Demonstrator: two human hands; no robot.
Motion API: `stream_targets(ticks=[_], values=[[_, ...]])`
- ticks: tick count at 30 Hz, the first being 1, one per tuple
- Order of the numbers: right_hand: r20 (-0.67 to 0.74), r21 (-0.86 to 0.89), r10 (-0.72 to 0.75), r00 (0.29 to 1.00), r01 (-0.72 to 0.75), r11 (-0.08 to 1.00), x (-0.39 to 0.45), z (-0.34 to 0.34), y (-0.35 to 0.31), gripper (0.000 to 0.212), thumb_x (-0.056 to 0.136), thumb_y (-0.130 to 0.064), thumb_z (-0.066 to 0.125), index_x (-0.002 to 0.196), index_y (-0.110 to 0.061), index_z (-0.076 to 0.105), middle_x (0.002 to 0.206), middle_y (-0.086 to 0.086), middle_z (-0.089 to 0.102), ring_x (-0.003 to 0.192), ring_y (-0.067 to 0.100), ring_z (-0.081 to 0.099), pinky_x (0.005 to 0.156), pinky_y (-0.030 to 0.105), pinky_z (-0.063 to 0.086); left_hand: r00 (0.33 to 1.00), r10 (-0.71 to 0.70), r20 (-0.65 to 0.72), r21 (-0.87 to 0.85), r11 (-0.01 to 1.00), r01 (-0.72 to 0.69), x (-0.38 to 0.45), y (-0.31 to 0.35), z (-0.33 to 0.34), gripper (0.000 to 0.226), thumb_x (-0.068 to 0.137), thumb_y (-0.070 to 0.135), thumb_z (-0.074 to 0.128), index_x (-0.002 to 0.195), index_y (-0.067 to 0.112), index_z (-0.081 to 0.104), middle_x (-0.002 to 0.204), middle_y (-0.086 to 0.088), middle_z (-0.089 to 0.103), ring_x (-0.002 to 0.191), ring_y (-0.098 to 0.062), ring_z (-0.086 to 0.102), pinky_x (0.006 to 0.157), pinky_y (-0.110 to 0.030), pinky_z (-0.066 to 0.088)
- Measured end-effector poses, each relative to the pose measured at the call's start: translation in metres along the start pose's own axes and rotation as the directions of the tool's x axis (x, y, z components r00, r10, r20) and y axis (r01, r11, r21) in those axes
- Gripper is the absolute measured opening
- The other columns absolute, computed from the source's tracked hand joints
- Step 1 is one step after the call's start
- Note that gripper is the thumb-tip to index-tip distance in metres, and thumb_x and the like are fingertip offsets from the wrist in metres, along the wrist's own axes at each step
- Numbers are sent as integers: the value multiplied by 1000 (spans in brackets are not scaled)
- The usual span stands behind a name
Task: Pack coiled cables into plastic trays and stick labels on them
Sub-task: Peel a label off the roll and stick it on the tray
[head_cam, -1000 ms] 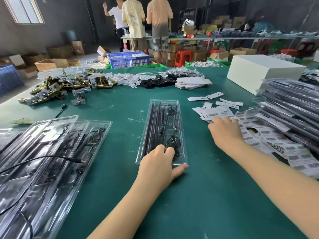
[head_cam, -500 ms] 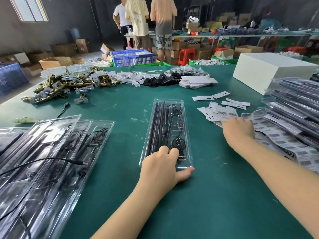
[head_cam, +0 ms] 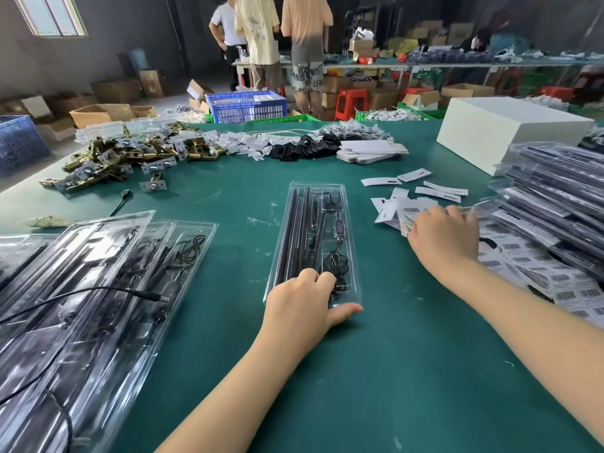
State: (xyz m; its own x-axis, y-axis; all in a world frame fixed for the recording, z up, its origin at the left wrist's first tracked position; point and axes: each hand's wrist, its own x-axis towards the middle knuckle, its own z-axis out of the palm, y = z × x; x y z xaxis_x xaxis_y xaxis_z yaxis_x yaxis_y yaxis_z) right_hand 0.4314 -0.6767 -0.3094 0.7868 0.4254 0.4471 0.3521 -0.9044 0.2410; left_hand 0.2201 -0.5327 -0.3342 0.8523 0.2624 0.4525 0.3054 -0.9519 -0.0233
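Observation:
A clear plastic tray (head_cam: 352, 243) lies lengthwise at the middle of the green table. It holds dark rods and a coiled black cable (head_cam: 336, 268). My left hand (head_cam: 302, 305) grips the tray's near end, fingers curled on top and thumb along the near edge. My right hand (head_cam: 444, 238) is on the spread of barcode labels (head_cam: 529, 266) to the right of the tray. Its fingers curl down onto a label at the pile's left edge, and the fingertips are hidden.
Filled trays are stacked at the right (head_cam: 555, 197) and fanned out at the near left (head_cam: 81, 289), with a loose cable across them. A white box (head_cam: 510, 129), brass hardware (head_cam: 124, 158), black parts (head_cam: 300, 148) and white cards lie farther back. People stand beyond the table.
My right hand has shifted a little along the label pile and its fingers have curled tighter. My left hand stays on the tray's near end.

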Motion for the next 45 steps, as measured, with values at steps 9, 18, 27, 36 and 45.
stream_targets(ticks=[9, 18, 27, 36, 45], values=[[163, 208, 2, 987, -37, 977, -9, 3, 5, 15, 92, 4, 35, 101, -8, 38, 83, 13, 56, 69, 30, 51, 57, 33, 37, 988, 4, 154, -42, 999, 3, -2, -6, 4, 71, 79, 80, 34, 121, 27, 55, 108, 6, 56, 84, -21, 63, 69, -33, 54], [292, 186, -74, 954, 19, 982, -7, 7, 11, 18, 93, -9, 38, 104, -16, 50, 98, 10, 63, 77, 28, 52, 57, 30, 32, 984, -109, 144, -129, 983, 127, 8, -12, 13, 65, 80, 76, 45, 126, 32, 53, 116, 9, 55, 94, -17, 62, 67, -25, 43], [279, 160, -49, 959, 4, 987, 8, 11, -19, 32, 95, -42, 49, 110, -15, 58, 113, 9, 63, 107, 31, 55, 73, 33, 40, 986, -137, 96, -166, 974, 152, 9, -15, 18, 66, 73, 80, 49, 121, 36, 61, 108, 11, 59, 84, -16, 64, 58, -23, 32], [330, -118, -75, 941, 120, 986, 13, -1, -23, 24, 77, 5, 56, 67, -16, 50, 62, -2, 44, 67, 23, 49, 51, 20, 27, 988, -143, 58, -172, 973, 151, 10, -13, 18, 63, 71, 79, 54, 112, 32, 66, 101, 9, 62, 77, -18, 65, 56, -22, 32], [211, 576, -41, 977, -91, 812, 2, 10, 12, 33, 83, -25, 75, 108, -15, 57, 90, 7, 67, 82, 30, 60, 68, 36, 47, 988, -143, 48, -198, 969, 150, 9, -12, 16, 63, 72, 77, 55, 114, 32, 65, 104, 8, 61, 81, -18, 65, 58, -22, 32]])
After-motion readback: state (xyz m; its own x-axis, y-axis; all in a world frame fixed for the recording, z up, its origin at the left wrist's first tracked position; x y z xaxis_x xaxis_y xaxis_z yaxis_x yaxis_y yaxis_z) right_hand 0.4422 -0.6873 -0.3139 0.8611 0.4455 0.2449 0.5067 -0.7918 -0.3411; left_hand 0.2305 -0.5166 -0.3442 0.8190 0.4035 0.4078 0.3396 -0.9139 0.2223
